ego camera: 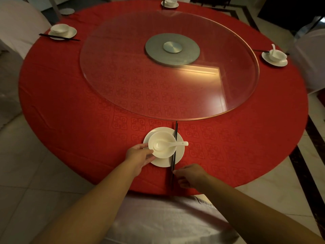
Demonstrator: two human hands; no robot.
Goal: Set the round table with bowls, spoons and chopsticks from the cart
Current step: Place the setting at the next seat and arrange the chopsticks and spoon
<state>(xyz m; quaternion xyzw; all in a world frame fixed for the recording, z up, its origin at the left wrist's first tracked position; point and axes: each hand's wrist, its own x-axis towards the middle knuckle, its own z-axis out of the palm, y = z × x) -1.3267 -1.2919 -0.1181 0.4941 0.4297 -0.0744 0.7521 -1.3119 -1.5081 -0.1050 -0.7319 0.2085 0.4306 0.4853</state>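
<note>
At the near edge of the round red table [70, 106] sits a white plate [178, 156] with a white bowl [162, 136] on it. A white spoon [168, 144] lies in the bowl, handle pointing right. My left hand [139, 155] grips the left side of the bowl and plate. A pair of dark chopsticks [175, 138] lies across the plate's right side, running toward me. My right hand [190, 176] pinches their near end at the table edge.
Three other place settings stand around the table: far left [62, 31], far middle [169, 2], right [275, 56]. A glass turntable [123, 67] covers the centre. White-covered chairs stand at left [19, 23], right [311, 59] and just below me [158, 217].
</note>
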